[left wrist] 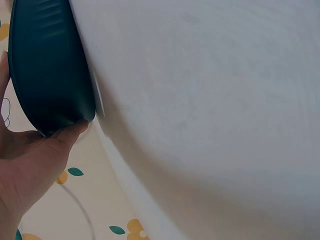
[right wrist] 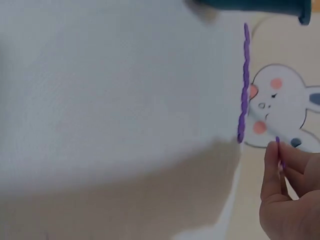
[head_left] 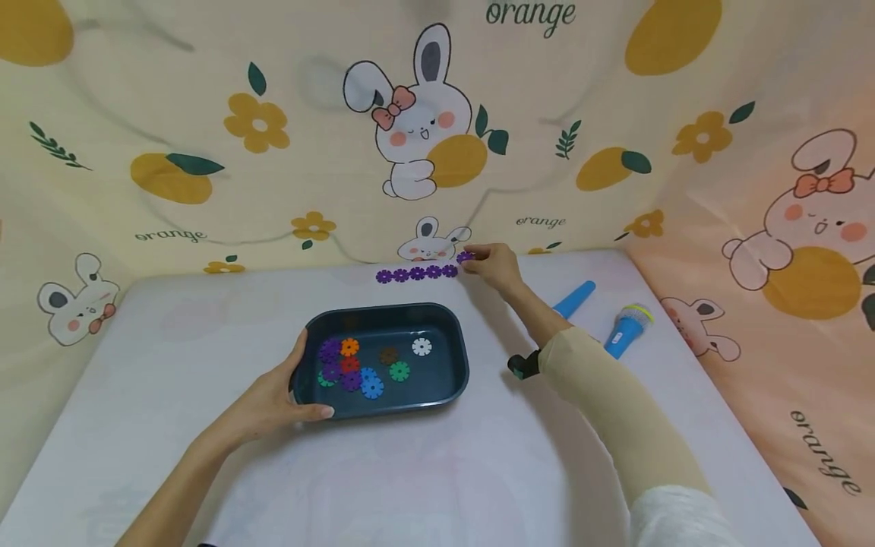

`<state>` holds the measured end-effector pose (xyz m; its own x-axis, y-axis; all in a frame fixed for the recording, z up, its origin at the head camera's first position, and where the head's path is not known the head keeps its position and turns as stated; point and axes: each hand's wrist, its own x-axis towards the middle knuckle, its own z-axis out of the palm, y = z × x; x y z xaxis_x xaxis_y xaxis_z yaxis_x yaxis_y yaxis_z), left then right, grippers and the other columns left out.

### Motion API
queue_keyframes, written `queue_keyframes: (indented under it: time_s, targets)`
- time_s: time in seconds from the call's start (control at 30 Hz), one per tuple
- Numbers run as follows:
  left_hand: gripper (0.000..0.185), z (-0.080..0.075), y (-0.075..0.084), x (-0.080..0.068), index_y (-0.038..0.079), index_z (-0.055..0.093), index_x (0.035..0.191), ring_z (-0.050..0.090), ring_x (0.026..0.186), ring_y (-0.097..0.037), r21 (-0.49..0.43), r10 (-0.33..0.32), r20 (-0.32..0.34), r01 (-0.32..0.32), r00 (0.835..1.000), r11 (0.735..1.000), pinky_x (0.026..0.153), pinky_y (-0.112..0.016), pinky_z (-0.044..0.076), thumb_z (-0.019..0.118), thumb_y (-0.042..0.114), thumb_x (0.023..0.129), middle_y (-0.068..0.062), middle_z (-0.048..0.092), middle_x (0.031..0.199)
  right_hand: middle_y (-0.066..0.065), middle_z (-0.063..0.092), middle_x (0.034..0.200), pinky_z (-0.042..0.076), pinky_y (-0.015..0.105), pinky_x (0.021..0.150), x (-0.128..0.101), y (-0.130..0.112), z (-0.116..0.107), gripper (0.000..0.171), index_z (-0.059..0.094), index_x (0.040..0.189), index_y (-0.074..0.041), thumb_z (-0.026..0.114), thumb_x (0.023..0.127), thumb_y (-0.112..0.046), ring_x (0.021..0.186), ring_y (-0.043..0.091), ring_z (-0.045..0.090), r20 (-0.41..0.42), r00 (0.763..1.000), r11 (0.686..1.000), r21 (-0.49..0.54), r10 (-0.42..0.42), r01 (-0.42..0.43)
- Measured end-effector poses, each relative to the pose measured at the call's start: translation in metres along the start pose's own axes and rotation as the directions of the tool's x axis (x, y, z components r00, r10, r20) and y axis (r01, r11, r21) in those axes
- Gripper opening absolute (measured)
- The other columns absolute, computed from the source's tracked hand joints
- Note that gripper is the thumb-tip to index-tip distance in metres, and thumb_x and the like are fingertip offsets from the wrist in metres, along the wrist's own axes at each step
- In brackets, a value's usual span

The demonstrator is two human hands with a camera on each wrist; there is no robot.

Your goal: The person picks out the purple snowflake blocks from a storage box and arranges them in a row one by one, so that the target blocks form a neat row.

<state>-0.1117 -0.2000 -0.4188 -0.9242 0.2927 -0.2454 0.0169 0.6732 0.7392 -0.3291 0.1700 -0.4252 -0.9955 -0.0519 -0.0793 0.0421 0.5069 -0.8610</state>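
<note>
Nearest the head camera, two forearms reach out over the white table [head_left: 171, 365]. At the left, the left hand [head_left: 273, 399] grips the near-left corner of a dark blue tray [head_left: 451, 357]: the thumb lies along the front rim, and the fingers [head_left: 298, 351] curl up around the left wall. The left wrist view shows the same grip from below, with the thumb tip pressed against the tray's [left wrist: 47, 65] outer wall.

Inside the tray lies a loose heap of snowflake discs [head_left: 350, 368] in purple, orange, red, green and blue, gathered in the left half. A brown disc [head_left: 389, 355] and a green disc [head_left: 399, 371] lie nearer the middle, and a white disc [head_left: 421, 347] sits apart towards the right.

Beyond the tray, at the far edge of the table against the printed cloth backdrop [head_left: 205, 114], a row of purple discs [head_left: 417, 273] lies in a line, each just beside the next. At the right end of that row, the right hand [head_left: 495, 266] pinches one more purple disc [head_left: 465, 257] between thumb and fingertips, close to the last disc of the row. The right wrist view shows the row [right wrist: 244, 85] edge-on, with the pinched disc [right wrist: 279, 150] held thin-side-on in the fingers [right wrist: 270, 165].

A beige sleeve [head_left: 615, 410] covers the right forearm. Further right on the table lie a blue cone-shaped toy [head_left: 576, 298] and, just beside it, a blue toy microphone [head_left: 627, 330].
</note>
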Motion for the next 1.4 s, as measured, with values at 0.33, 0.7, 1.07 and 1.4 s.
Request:
queue_keyframes:
  time_s: [0.33, 0.7, 1.07, 1.4]
  targets:
    - [0.129, 0.0, 0.001, 0.0, 0.012, -0.01, 0.159, 0.022, 0.141, -0.055, 0.007, -0.011, 0.009, 0.011, 1.0, 1.0, 0.108, -0.069, 0.027, 0.085, 0.045, 0.077, -0.033, 0.015, 0.158, 0.014, 0.071, 0.114, 0.051, 0.026, 0.088, 0.009, 0.029, 0.004, 0.033, 0.071, 0.122, -0.004, 0.074, 0.091, -0.014, 0.102, 0.02, 0.064, -0.073, 0.992, 0.992, -0.06, 0.104, -0.108]
    - [0.129, 0.001, -0.001, -0.001, 0.014, -0.011, 0.159, 0.02, 0.142, -0.055, -0.013, -0.014, 0.008, 0.014, 1.0, 1.0, 0.109, -0.068, 0.025, 0.084, 0.043, 0.077, -0.032, 0.014, 0.159, 0.015, 0.075, 0.092, 0.055, 0.016, 0.063, 0.013, 0.033, 0.011, 0.032, 0.072, 0.119, -0.002, 0.076, 0.088, -0.009, 0.061, 0.006, 0.069, -0.049, 0.987, 0.987, 0.051, 0.153, -0.151]
    - [0.128, 0.001, 0.0, 0.0, 0.015, -0.011, 0.159, 0.02, 0.142, -0.054, -0.019, -0.018, -0.001, 0.018, 1.0, 1.0, 0.109, -0.068, 0.025, 0.084, 0.043, 0.078, -0.032, 0.014, 0.159, 0.011, 0.074, 0.077, 0.059, 0.026, 0.067, 0.012, 0.027, 0.009, 0.037, 0.068, 0.125, -0.002, 0.074, 0.089, -0.005, 0.062, 0.014, 0.072, -0.002, 0.972, 0.959, 0.161, 0.235, -0.232]
    - [0.129, 0.0, 0.0, 0.002, 0.013, -0.012, 0.159, 0.021, 0.142, -0.054, -0.007, -0.019, -0.001, 0.019, 1.0, 1.0, 0.109, -0.067, 0.026, 0.084, 0.043, 0.078, -0.032, 0.015, 0.159, 0.009, 0.074, 0.084, 0.058, 0.024, 0.067, 0.0, 0.003, 0.013, 0.032, 0.071, 0.119, 0.001, 0.075, 0.089, -0.009, 0.066, 0.01, 0.071, 0.032, 0.996, 0.98, 0.182, 0.079, -0.083]
